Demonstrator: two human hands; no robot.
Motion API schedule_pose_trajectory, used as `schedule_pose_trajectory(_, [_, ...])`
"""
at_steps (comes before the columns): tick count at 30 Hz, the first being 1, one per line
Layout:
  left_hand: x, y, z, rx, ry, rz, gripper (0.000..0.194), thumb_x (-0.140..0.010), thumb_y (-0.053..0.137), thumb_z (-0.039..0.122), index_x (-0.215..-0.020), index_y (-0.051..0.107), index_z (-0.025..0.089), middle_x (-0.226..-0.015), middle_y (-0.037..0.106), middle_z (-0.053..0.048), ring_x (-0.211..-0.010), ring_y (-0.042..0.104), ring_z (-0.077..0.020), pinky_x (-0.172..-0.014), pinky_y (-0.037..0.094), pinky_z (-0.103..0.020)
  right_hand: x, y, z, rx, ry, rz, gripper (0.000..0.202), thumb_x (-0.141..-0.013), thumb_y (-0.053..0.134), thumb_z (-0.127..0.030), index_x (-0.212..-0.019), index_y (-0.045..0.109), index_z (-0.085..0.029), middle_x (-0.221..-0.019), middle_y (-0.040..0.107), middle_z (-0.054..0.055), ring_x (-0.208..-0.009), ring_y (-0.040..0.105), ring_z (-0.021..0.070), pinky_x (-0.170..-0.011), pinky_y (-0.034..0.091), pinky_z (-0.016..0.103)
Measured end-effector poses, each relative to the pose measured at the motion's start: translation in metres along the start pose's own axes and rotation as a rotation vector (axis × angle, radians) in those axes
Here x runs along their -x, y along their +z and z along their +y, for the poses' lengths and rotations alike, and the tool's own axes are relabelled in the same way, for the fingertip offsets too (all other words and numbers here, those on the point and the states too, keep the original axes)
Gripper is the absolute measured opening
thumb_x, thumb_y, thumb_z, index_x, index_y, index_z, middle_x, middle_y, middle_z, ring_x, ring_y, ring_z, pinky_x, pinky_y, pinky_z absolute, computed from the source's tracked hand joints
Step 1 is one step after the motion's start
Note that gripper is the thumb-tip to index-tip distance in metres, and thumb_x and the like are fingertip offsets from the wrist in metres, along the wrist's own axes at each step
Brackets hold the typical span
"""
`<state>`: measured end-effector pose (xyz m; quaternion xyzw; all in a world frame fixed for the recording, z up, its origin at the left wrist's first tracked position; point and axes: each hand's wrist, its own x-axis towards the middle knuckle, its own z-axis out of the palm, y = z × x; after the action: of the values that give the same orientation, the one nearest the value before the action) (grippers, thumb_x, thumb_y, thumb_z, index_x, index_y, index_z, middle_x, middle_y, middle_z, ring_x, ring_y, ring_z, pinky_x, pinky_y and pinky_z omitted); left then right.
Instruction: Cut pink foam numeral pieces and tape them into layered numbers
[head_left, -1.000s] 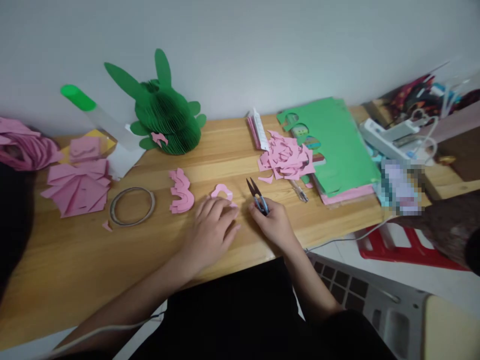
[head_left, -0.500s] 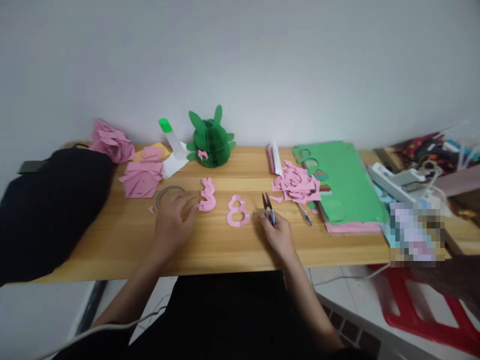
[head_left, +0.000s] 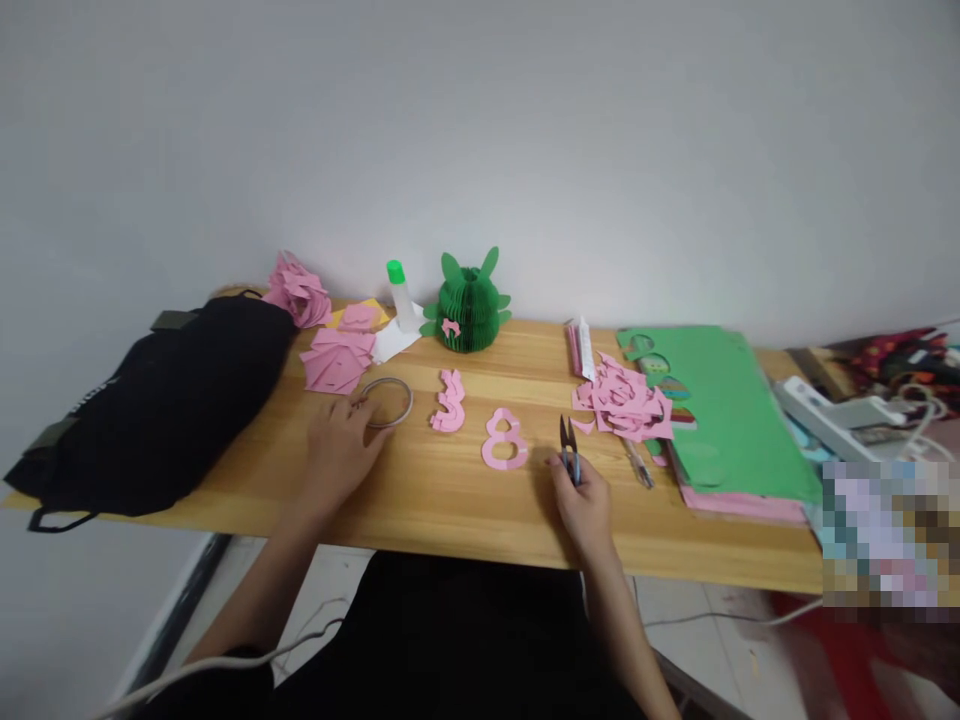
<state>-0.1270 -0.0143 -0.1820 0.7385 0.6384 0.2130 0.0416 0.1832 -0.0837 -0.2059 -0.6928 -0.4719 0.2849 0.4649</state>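
My left hand [head_left: 341,445] lies low over the table, thumb and fingers apart, at the left rim of a thin grey ring [head_left: 411,403]. Its fingertips overlap the ring; a firm grip does not show. In my right hand [head_left: 585,505] is a pair of small thread snips [head_left: 570,455], their dark blades pointing away from me and slightly apart. Between my hands lie a flat pink paper cutout shaped like an 8 [head_left: 505,463] and a folded, wavy pink paper piece [head_left: 450,405]. Behind them stands a green honeycomb paper ball [head_left: 469,315] with leaf shapes and a small pink bow.
Pink paper scraps [head_left: 626,400] and a pen-like tool [head_left: 640,465] lie right, beside green sheets [head_left: 724,410]. At left are pink papers [head_left: 337,360], a green-capped glue stick [head_left: 403,300] and a black bag [head_left: 172,410]. A white power strip [head_left: 840,415] sits far right.
The view has shifted, so the table things appear farther right and lower. My left hand has drawn left relative to the ring, uncovering more of it. My right hand keeps the snips.
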Motion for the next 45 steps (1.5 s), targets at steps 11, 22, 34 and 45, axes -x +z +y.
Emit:
schedule_pose_trajectory(11, [-0.012, -0.012, 0.024, 0.316, 0.030, -0.154, 0.021, -0.086, 0.053, 0.036, -0.078, 0.064, 0.019, -0.086, 0.071, -0.011, -0.085, 0.067, -0.0283, -0.077, 0.055, -0.046, 0.007, -0.001, -0.012, -0.207, 0.089, -0.003, 0.042, -0.077, 0.060, -0.062, -0.071, 0.060, -0.020, -0.050, 0.037, -0.006, -0.046, 0.034, 0.0126, -0.043, 0.029, 0.026])
schedule_pose_trajectory(22, [0.043, -0.042, 0.108, 1.113, 0.122, -0.473, 0.018, -0.079, 0.070, 0.021, -0.089, 0.055, 0.022, -0.074, 0.066, 0.002, -0.069, 0.067, -0.0132, -0.071, 0.059, -0.028, 0.063, -0.003, -0.075, -0.572, 0.162, -0.417, 0.045, -0.081, 0.065, -0.061, -0.075, 0.065, -0.017, -0.049, 0.031, -0.009, -0.040, 0.025, 0.0066, -0.038, 0.020, 0.022])
schedule_pose_trajectory(34, [0.059, -0.037, 0.118, 1.206, 0.151, -0.630, 0.049, -0.079, 0.071, 0.014, -0.125, 0.055, 0.020, -0.083, 0.062, 0.003, -0.074, 0.062, -0.0101, -0.075, 0.053, -0.025, 0.083, -0.005, -0.075, -0.577, 0.122, -0.385, 0.030, -0.083, 0.070, -0.048, -0.079, 0.069, -0.018, -0.055, 0.040, -0.006, -0.045, 0.028, 0.0073, -0.042, 0.028, 0.023])
schedule_pose_trajectory(45, [0.049, -0.053, 0.117, 1.288, 0.050, -0.827, 0.046, -0.081, 0.071, 0.017, -0.122, 0.051, 0.021, -0.081, 0.065, 0.003, -0.075, 0.063, -0.0106, -0.073, 0.051, -0.025, 0.066, -0.039, -0.067, -0.325, 0.063, -0.282, 0.063, -0.095, 0.034, -0.069, -0.088, 0.067, -0.015, -0.052, 0.035, -0.007, -0.043, 0.029, 0.0091, -0.042, 0.026, 0.024])
